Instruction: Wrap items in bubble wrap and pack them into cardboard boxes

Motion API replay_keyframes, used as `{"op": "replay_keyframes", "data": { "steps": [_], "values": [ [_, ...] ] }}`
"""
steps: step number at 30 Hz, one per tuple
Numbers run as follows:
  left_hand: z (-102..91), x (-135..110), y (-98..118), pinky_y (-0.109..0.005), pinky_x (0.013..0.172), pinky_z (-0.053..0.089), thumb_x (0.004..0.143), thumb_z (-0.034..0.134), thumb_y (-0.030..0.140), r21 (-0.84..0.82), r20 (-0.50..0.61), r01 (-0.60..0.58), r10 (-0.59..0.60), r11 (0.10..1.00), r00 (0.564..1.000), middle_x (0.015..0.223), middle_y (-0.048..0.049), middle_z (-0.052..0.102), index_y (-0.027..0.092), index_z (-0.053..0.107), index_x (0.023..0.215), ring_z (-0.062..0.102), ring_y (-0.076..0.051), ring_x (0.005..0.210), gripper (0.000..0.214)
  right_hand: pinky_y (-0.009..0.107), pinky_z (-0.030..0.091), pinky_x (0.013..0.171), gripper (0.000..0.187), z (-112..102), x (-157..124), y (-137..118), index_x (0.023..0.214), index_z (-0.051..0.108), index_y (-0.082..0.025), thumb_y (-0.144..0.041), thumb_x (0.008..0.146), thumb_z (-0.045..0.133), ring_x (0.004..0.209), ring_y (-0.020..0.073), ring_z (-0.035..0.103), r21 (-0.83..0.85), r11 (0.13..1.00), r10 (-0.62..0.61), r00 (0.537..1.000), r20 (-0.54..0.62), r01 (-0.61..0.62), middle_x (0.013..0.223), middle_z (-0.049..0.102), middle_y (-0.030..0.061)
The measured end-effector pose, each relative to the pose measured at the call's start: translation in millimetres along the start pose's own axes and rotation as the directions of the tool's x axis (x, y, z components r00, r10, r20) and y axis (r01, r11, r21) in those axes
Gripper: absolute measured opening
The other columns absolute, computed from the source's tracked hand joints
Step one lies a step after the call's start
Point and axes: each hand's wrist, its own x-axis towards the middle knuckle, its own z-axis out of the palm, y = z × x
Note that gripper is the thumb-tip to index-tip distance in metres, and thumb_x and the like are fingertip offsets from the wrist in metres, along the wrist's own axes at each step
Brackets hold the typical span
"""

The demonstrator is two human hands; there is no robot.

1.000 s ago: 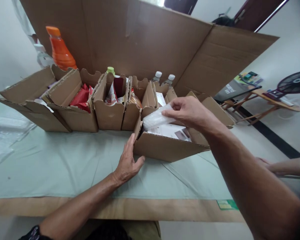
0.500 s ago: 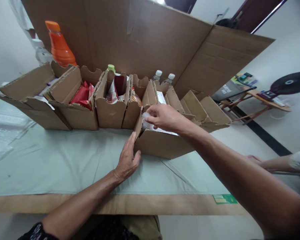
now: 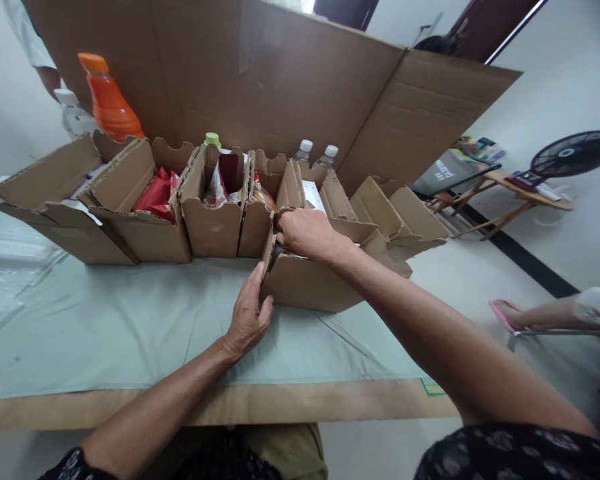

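My right hand point(image 3: 305, 233) reaches into the left end of an open cardboard box point(image 3: 310, 287) on the green cloth point(image 3: 130, 333). Its fingers are curled down over a clear plastic packet that is now almost wholly hidden inside the box. My left hand point(image 3: 247, 313) rests on the cloth with fingers stretched flat against the box's front left corner. White printed paper lies in the box behind my right hand.
A row of small open boxes point(image 3: 213, 230) holds red packets point(image 3: 155, 193) and snacks, with water bottles point(image 3: 305, 148) and an orange bottle point(image 3: 107, 100) behind. A large cardboard sheet point(image 3: 280, 87) stands at the back. Another person's sandalled foot point(image 3: 510, 313) is at right; bubble wrap point(image 3: 5, 267) lies left.
My right hand has lowered the plastic packet from above the box down into its left end. My left hand slid slightly closer against the box corner.
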Motion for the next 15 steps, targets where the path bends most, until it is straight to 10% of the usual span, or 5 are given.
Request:
{"op": "replay_keyframes", "data": {
  "steps": [4, 7, 9, 13, 15],
  "values": [
    [-0.7, -1, -2, -0.050, 0.127, 0.036, 0.090, 0.055, 0.012, 0.015, -0.010, -0.019, 0.019, 1.000, 1.000, 0.162, -0.0127, 0.047, 0.026, 0.031, 0.162, 0.044, -0.027, 0.151, 0.077, 0.029, 0.050, 0.073, 0.031, -9, -18, 20, 0.085, 0.078, -0.014, -0.029, 0.100, 0.055, 0.081, 0.0222, 0.073, 0.292, 0.956, -0.018, 0.999, 0.033, 0.008, 0.080, 0.079, 0.0102],
    [-4.0, 0, -1, -0.052, 0.125, 0.037, 0.090, 0.059, 0.015, 0.024, -0.031, -0.016, 0.016, 1.000, 0.999, 0.161, -0.0141, 0.047, 0.026, 0.033, 0.161, 0.045, -0.029, 0.150, 0.077, 0.027, 0.050, 0.067, 0.024, -6, -70, 49, 0.086, 0.078, -0.017, -0.023, 0.097, 0.057, 0.066, 0.0164, 0.069, 0.575, 0.813, 0.062, 0.971, -0.231, 0.085, 0.072, 0.076, 0.0024],
    [-8.0, 0, 4, -0.055, 0.125, 0.037, 0.090, 0.062, 0.019, 0.022, -0.055, -0.004, 0.005, 1.000, 0.998, 0.162, -0.0148, 0.045, 0.026, 0.032, 0.162, 0.045, -0.031, 0.150, 0.078, 0.029, 0.053, 0.069, 0.017, 12, -118, 70, 0.094, 0.079, -0.019, -0.027, 0.094, 0.063, 0.069, 0.0169, 0.070, 0.685, 0.716, 0.276, 0.845, -0.459, 0.138, 0.079, 0.078, 0.0018],
    [-13.0, 0, 23, -0.057, 0.124, 0.036, 0.091, 0.064, 0.025, -0.022, -0.105, 0.057, -0.059, 0.998, 0.993, 0.166, -0.0141, 0.040, 0.029, 0.027, 0.164, 0.042, -0.032, 0.151, 0.082, 0.039, 0.059, 0.078, 0.023, 87, -187, 107, 0.102, 0.077, -0.021, -0.040, 0.090, 0.071, 0.078, 0.0205, 0.073, 0.840, 0.527, 0.749, 0.399, -0.530, 0.127, 0.090, 0.079, 0.0053],
    [-10.1, 4, 31, -0.057, 0.124, 0.036, 0.090, 0.066, 0.027, -0.046, -0.095, 0.102, -0.106, 0.994, 0.990, 0.166, -0.0131, 0.038, 0.029, 0.024, 0.164, 0.040, -0.032, 0.152, 0.085, 0.044, 0.059, 0.084, 0.039, 127, -190, 117, 0.114, 0.072, -0.021, -0.045, 0.083, 0.075, 0.094, 0.0254, 0.074, 0.892, 0.437, 0.784, 0.438, -0.439, 0.113, 0.107, 0.079, 0.0095]
  ]
}}
